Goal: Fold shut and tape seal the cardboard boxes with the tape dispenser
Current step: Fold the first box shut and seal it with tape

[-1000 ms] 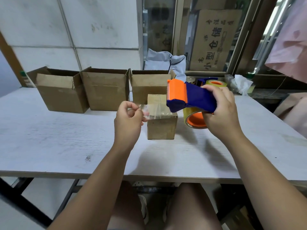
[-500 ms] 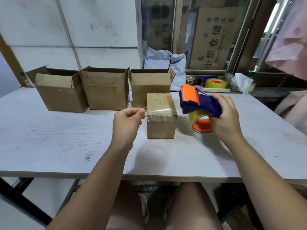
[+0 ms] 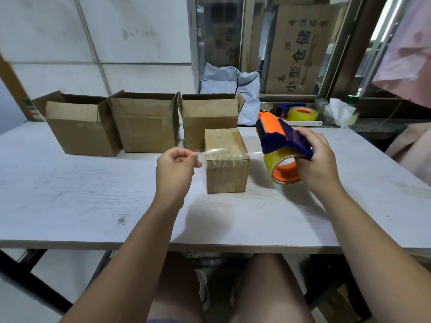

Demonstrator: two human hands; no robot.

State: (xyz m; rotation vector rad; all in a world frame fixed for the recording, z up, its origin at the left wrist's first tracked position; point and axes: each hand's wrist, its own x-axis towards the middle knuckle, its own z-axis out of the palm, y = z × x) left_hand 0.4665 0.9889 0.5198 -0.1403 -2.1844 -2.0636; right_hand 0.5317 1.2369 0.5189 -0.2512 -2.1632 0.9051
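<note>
Pinching tape strip (image 3: 224,152), left hand (image 3: 176,170); right hand (image 3: 318,164) grips dispenser (image 3: 277,138); small box (image 3: 226,178) between, open boxes (image 3: 144,129) behind.

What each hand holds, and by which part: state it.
Left hand pinches the free end of the tape strip; right hand grips the tape dispenser by its blue handle.

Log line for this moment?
left hand pinches tape | right hand grips tape dispenser | tape across small box | three open boxes behind

One wide-angle camera sat on the person's head at the near edge of the table (image 3: 70,206). It looked forward and down across it, close above, toward the far edge, tiled wall (image 3: 116,31) and window (image 3: 233,43).
</note>
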